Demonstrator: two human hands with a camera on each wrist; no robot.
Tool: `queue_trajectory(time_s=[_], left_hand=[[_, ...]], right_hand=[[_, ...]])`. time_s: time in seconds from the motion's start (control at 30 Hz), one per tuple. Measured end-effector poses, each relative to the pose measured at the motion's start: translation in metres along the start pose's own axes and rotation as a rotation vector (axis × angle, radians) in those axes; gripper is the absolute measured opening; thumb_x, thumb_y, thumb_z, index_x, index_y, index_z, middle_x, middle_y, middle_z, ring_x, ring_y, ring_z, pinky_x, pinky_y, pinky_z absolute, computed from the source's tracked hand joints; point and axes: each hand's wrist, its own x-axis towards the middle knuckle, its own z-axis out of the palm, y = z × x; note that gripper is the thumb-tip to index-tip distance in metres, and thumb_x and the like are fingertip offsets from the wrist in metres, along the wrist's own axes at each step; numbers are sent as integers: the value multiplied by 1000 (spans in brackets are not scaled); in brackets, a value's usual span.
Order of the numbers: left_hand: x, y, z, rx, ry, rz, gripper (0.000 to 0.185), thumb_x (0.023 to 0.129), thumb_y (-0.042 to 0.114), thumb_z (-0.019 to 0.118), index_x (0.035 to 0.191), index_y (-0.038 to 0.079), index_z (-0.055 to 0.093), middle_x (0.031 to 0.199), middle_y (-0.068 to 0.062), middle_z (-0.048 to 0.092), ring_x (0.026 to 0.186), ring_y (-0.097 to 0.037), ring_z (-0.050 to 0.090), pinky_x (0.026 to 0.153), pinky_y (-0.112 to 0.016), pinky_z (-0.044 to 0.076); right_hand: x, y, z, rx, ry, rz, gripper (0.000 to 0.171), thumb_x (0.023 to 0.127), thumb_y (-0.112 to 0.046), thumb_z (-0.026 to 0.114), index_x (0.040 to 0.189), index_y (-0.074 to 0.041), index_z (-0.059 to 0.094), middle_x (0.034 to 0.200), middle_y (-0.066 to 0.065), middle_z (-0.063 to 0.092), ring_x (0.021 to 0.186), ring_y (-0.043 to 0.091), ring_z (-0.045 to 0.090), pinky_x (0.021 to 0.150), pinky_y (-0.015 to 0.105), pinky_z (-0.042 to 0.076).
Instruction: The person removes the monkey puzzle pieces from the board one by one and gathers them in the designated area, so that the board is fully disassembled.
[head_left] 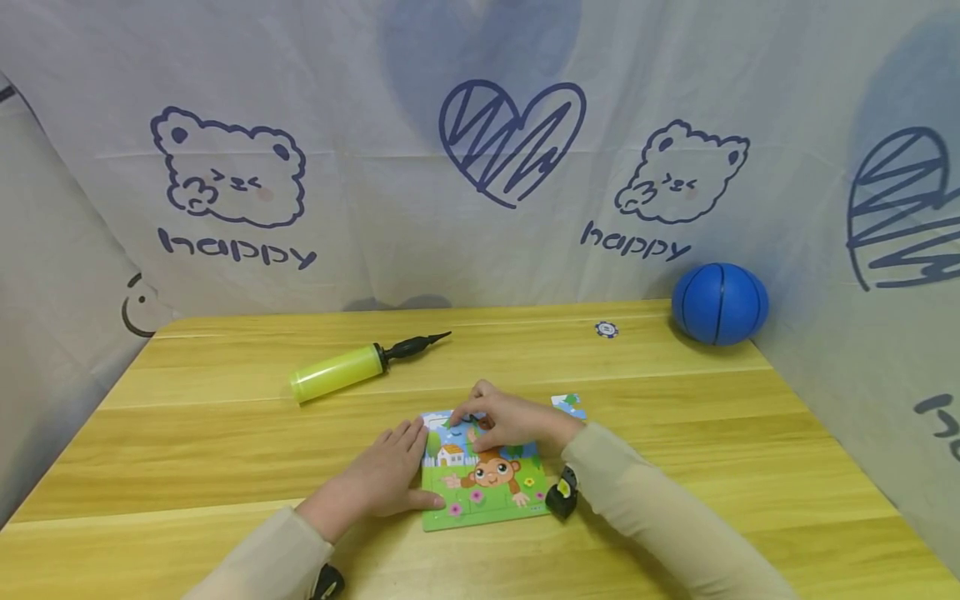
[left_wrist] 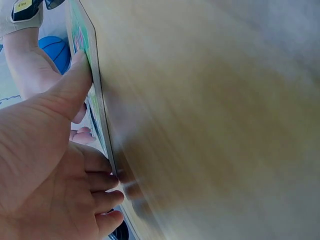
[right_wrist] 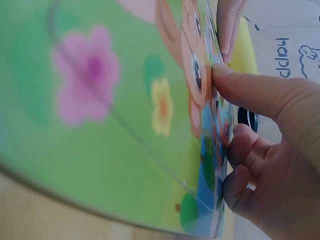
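Head view: monkey jigsaw board [head_left: 487, 487] flat on the wooden table [head_left: 225, 433], near its front edge, roughly square, no clear long axis, picture upright toward the wearer. Left hand [head_left: 386, 479] laid flat on the board's left edge, fingers straight and close together. Right hand [head_left: 506, 421] over the upper part, fingertips pinching a puzzle piece [head_left: 457, 422] against the picture. Loose piece [head_left: 567, 404] just beyond the right wrist.

Right wrist view, not seen from above: thumb and curled fingers [right_wrist: 240, 150] nipping the piece edge at the monkey's face, pink flower large and blurred. Left wrist view: thumb [left_wrist: 75, 82] pressed on the board's rim [left_wrist: 95, 90], table smeared by blur.

Farther back: yellow-green hand pump [head_left: 348, 371], nozzle pointing right, long axis nearly left-right; small blue-white chip [head_left: 606, 329]; blue ball [head_left: 720, 303] against the printed cloth. Piece shape mostly hidden by fingers.
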Motion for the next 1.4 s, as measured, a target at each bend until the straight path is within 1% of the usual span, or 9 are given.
queue_trajectory(time_s=[0.27,0.43,0.63,0.73,0.83,1.0,1.1,1.27,1.4], left_hand=[[-1,0,0,-4,6,3,95,81,55,59,139,-12,25,146,-27,16,134,-39,16,108,-48,16],[-1,0,1,2,11,5,95,81,55,59,139,-12,25,146,-28,16,134,-39,16,108,-48,16],[0,-1,1,2,9,6,95,81,55,59,139,-12,25,146,-27,16,134,-39,16,108,-48,16],[0,-1,1,2,8,6,95,81,55,59,139,-12,24,146,-27,16,134,-39,15,108,-48,16],[1,-1,1,5,6,8,95,82,55,59,139,-12,24,146,-27,16,134,-39,15,108,-48,16],[0,0,1,11,4,13,95,81,55,59,139,-12,24,146,-27,15,134,-39,15,108,-47,16],[0,0,1,12,5,14,95,81,55,59,139,-12,24,146,-27,15,134,-39,15,109,-47,15],[-1,1,0,1,6,12,94,82,54,59,139,-12,24,146,-27,15,134,-39,15,109,-47,15],[-1,0,1,-4,9,10,95,81,54,60,139,-12,24,147,-27,15,134,-38,15,109,-47,15]], right_hand=[[-1,2,0,42,23,13,33,88,-13,64,119,-21,58,104,0,43,86,18,41,72,29,40],[-2,6,0,64,68,38,38,87,-15,65,123,-13,53,105,0,49,87,14,47,75,28,44],[-4,14,-2,300,107,102,21,91,-12,59,111,-6,56,84,8,58,65,20,58,58,32,52],[-5,15,-4,417,132,124,12,93,-13,55,104,-7,58,83,9,59,67,22,58,59,33,51],[-7,18,-7,471,161,135,10,94,-15,54,98,-8,60,85,8,60,73,21,57,64,33,50],[-17,25,-19,414,240,99,12,94,-14,55,97,-6,63,84,5,60,76,18,55,69,31,49],[-28,30,-30,372,288,78,13,94,-12,55,97,-3,63,82,6,61,74,22,55,66,33,49],[-52,44,-49,325,358,111,13,93,-14,55,97,-4,64,80,8,60,72,30,54,61,42,48],[-71,60,-60,305,405,157,15,93,-14,56,96,-3,65,79,9,61,71,27,57,62,41,48]])
